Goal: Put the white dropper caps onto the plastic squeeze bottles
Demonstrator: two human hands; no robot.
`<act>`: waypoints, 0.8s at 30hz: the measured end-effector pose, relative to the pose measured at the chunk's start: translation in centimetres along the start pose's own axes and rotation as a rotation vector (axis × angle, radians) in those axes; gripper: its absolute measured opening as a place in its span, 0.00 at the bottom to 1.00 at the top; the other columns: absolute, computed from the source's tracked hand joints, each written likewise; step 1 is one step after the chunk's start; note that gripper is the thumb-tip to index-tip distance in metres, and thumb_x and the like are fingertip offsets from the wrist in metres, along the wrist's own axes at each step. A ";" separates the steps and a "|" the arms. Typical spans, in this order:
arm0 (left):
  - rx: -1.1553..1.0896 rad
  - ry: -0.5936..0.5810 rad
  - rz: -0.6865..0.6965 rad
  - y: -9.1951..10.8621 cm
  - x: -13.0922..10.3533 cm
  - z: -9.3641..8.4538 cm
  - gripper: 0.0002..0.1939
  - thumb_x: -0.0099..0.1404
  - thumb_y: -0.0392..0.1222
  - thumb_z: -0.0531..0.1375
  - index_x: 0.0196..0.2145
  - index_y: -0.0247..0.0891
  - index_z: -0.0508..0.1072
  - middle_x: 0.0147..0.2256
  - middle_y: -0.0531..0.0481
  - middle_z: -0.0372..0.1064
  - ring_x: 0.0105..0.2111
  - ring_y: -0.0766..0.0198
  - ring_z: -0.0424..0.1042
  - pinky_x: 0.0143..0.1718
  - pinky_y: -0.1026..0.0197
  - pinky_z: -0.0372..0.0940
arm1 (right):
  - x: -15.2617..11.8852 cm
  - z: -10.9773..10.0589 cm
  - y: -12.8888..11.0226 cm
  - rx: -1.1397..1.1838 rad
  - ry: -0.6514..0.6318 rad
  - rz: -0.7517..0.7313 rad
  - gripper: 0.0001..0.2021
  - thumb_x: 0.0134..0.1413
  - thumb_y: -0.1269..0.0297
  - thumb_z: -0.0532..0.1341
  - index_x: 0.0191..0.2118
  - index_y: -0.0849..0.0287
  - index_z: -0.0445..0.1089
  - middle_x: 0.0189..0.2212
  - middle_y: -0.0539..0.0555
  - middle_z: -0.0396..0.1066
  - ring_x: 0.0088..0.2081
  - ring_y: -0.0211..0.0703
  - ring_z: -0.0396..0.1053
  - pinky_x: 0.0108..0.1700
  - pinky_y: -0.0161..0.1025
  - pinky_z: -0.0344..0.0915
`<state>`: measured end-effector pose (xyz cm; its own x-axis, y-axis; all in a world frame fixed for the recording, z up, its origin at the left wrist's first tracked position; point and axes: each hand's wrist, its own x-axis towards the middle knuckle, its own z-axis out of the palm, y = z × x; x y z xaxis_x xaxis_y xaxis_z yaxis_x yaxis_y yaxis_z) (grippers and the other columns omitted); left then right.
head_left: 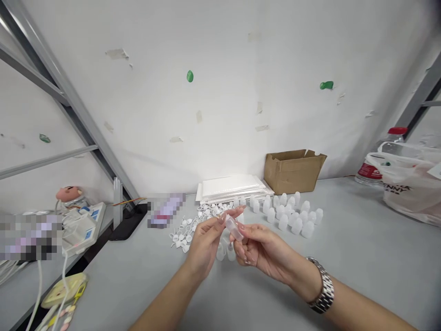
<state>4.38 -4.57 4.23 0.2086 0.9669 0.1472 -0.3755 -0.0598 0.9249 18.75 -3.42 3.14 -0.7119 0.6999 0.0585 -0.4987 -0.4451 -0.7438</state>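
Note:
A small translucent plastic bottle (234,228) is held tilted between my hands, above the table's middle. My right hand (257,250) is closed around its lower part with thumb and fingers. My left hand (206,241) pinches at the bottle's upper end; whether a cap is between those fingertips I cannot make out. Just below the hands, a couple of similar bottles (220,252) stand partly hidden. Left of them lies a loose heap of small white caps with loop straps (182,236). Several more translucent bottles (296,225) stand upright to the right.
Flat white packages (234,187) are stacked against the wall beside an open cardboard box (292,171). A phone (168,210) lies at the left, near a power strip (86,230) with cables. A plastic bag (409,184) and a red-capped bottle (370,168) occupy the far right.

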 end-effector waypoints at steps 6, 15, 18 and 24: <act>0.036 0.015 -0.010 1.0 1.1 -1.9 0.31 0.61 0.61 0.45 0.43 0.33 0.72 0.48 0.39 0.68 0.52 0.53 0.62 0.52 0.53 0.54 | -0.3 -0.3 -0.2 -0.001 -0.043 -0.049 0.11 0.57 0.64 0.55 0.32 0.68 0.69 0.18 0.52 0.67 0.18 0.30 0.60 0.23 0.30 0.54; 1.397 0.338 -0.254 2.0 3.0 -10.8 0.14 0.55 0.51 0.54 0.32 0.38 0.69 0.34 0.47 0.71 0.33 0.58 0.70 0.29 0.62 0.60 | -0.4 -1.4 -1.3 -0.088 0.070 -0.133 0.14 0.58 0.60 0.53 0.31 0.65 0.70 0.16 0.50 0.63 0.21 0.32 0.57 0.27 0.33 0.53; 1.478 0.203 -0.295 0.9 2.9 -11.8 0.08 0.50 0.40 0.58 0.30 0.40 0.70 0.34 0.49 0.70 0.32 0.60 0.69 0.27 0.64 0.59 | -0.3 -1.5 -1.2 -0.112 0.084 -0.120 0.14 0.58 0.60 0.53 0.32 0.65 0.70 0.16 0.49 0.63 0.20 0.32 0.56 0.27 0.33 0.52; 1.536 0.086 -0.243 -0.5 3.1 -11.9 0.15 0.49 0.29 0.52 0.31 0.42 0.72 0.35 0.49 0.65 0.37 0.61 0.66 0.33 0.64 0.60 | -0.2 -1.6 -0.8 -0.143 0.098 -0.115 0.14 0.58 0.59 0.53 0.32 0.65 0.70 0.16 0.49 0.62 0.20 0.32 0.55 0.27 0.33 0.51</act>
<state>-5.55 1.41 0.03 0.0548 0.9982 -0.0239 0.9203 -0.0412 0.3891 20.07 -2.26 2.69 -0.5989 0.7959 0.0886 -0.4936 -0.2797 -0.8235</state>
